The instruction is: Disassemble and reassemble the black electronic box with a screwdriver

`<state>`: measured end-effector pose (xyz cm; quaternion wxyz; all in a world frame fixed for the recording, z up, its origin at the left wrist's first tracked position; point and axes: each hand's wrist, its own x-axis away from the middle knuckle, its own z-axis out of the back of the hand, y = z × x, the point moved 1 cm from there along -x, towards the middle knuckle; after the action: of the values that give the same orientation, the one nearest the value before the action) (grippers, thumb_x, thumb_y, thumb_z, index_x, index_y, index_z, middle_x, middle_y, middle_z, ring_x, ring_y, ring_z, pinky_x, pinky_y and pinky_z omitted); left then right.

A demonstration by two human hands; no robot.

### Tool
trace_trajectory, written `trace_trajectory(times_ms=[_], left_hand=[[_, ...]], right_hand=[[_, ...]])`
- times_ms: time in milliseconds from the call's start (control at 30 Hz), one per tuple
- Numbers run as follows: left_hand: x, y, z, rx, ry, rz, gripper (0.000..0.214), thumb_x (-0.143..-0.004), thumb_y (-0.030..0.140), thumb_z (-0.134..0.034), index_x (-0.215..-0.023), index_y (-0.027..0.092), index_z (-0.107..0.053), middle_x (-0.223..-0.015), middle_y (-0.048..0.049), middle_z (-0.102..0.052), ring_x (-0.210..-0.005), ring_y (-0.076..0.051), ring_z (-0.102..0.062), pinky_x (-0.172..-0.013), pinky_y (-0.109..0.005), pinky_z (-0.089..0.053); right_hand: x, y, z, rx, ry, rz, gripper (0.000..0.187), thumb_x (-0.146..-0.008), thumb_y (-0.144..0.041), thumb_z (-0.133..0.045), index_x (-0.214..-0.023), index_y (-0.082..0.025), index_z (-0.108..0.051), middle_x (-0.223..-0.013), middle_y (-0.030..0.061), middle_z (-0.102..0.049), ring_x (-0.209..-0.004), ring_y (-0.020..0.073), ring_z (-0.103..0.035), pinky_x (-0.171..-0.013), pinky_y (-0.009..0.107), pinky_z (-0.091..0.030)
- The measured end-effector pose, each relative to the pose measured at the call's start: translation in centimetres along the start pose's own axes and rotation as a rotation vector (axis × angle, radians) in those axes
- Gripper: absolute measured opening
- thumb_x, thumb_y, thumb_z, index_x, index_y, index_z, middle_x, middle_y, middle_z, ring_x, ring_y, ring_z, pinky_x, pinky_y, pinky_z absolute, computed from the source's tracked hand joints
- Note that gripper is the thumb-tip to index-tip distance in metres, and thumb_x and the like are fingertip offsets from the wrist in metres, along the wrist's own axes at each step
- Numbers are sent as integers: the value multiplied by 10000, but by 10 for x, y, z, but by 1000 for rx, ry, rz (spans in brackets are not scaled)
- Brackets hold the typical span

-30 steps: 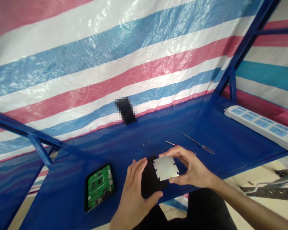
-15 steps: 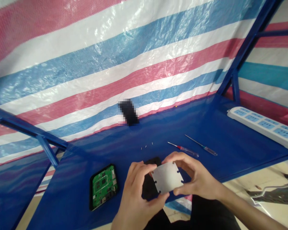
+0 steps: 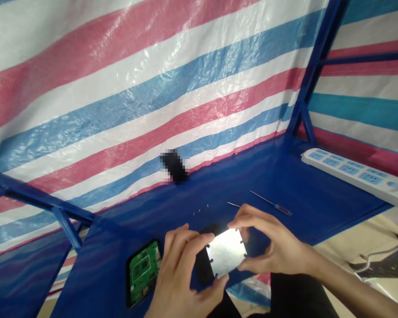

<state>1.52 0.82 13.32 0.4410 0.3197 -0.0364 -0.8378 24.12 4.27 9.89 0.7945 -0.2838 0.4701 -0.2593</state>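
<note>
Left hand [image 3: 179, 278]: metal plate [image 3: 225, 252] pinched at its 9 o'clock edge
Right hand [image 3: 273, 243]: plate pinched at 3 o'clock edge
Handling: edges gripped, plate best kept level over black panel [image 3: 201, 267]

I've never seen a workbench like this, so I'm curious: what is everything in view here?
Striped tarpaulin: one, pink, white and blue, behind the table.
Metal frame: one, blue, around the table.
Table: one, blue, below the tarpaulin.
Power strip: one, white with blue sockets, table's right side.
Screwdriver: one, dark handle, beyond the hands.
Second tool shaft: one, metal, running behind the right hand.
Tiny screws: three, pale, beyond the hands.
Blurred object: one, black, table's far edge.
Circuit board: one, green, in a black tray, left of the hands.
Black piece: one, black, beneath the plate.
Notched metal plate: one, silver, between the hands.
Left hand: one, at the plate's left edge.
Right hand: one, at the plate's right edge.
</note>
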Motion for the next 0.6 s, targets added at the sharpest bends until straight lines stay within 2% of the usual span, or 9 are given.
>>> trace_trajectory(times_ms=[200,333,500,600], left_hand=[[1,-6,-12,-145,53,-42,317,-848,204,-626,-1157,231,-556,-1218,-88,-561,-1228,-325,-451,-1027,-483,-415],[1,-9,-24,-215,91,-128,359,-835,212,-659,-1178,197,-555,-1276,-114,-534,-1293,-354,-394,-1033,-486,-405],[2,-11,-36,-124,83,-78,325,-835,287,-680,-1132,225,-565,-1301,-116,-503,-1284,-354,-384,-1004,-497,-433],[4,-17,-42,-18,118,-63,356,-837,412,-693,-1128,246,-575,-1310,-114,-478,-1226,-340,-434,-972,-505,-456]], right_hand=[[-1,-11,8,182,-66,-17,496,-760,-299,-808,-1199,-222,-592,-1022,62,-611,-812,144,-629,-695,246,-502],[-7,-19,8,289,-106,32,509,-754,-410,-804,-1182,-212,-612,-1033,67,-633,-867,165,-661,-720,251,-499],[-21,-30,-1,225,-125,113,515,-770,-473,-777,-1166,-175,-638,-994,68,-637,-835,150,-651,-731,235,-499],[-22,-28,-8,130,-116,20,600,-737,-512,-791,-1208,-177,-630,-998,63,-617,-831,153,-626,-729,245,-500]])
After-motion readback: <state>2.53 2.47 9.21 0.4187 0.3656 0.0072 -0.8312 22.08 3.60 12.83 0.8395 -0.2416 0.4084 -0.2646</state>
